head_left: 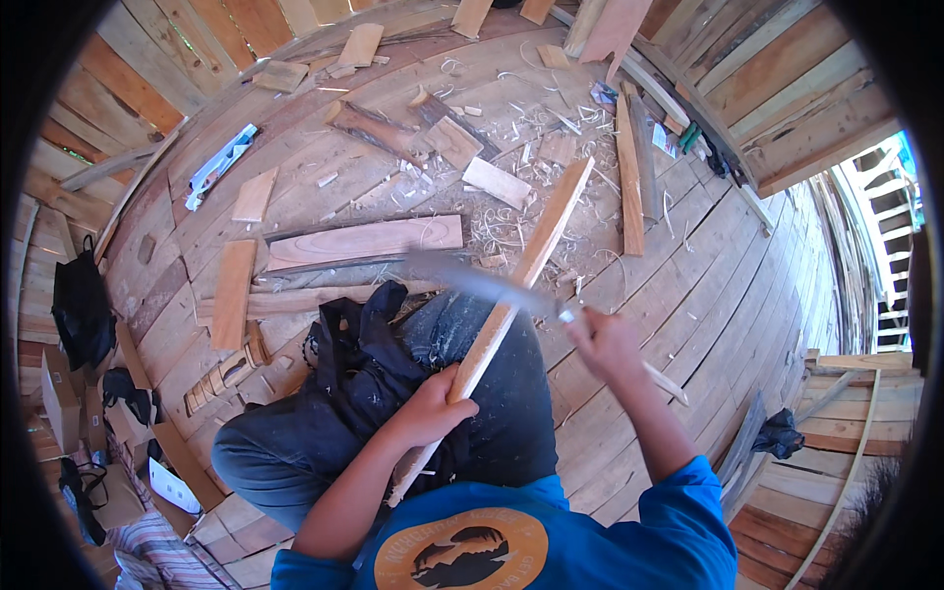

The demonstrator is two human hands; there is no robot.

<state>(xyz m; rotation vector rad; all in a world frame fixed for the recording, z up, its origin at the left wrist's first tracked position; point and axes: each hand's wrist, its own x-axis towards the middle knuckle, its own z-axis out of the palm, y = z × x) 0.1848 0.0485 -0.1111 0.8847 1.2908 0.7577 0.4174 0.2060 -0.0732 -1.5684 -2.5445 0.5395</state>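
Observation:
My left hand (pixel 438 406) is wrapped round the lower part of a long, narrow strip of wood (pixel 541 246). The strip slants up and to the right over my bent leg, its far end above the floor. In my right hand (pixel 607 346) is a large knife, its blade (pixel 482 283) smeared by motion and lying across the middle of the strip. Whether the edge touches the wood I cannot tell. A pale, rod-like end (pixel 669 383) shows past my right forearm, in line with the blade. Dark cloth (pixel 359 339) lies over my lap.
Shavings (pixel 501 221) litter the plank floor (pixel 688 285) ahead. A pinkish board (pixel 369 244), a bark-edged offcut (pixel 374 128) and an upright-lying plank (pixel 629 177) are around them. Cardboard boxes (pixel 182 462) and a black bag (pixel 82 305) stand at left. Plank walls (pixel 796 88) enclose the space.

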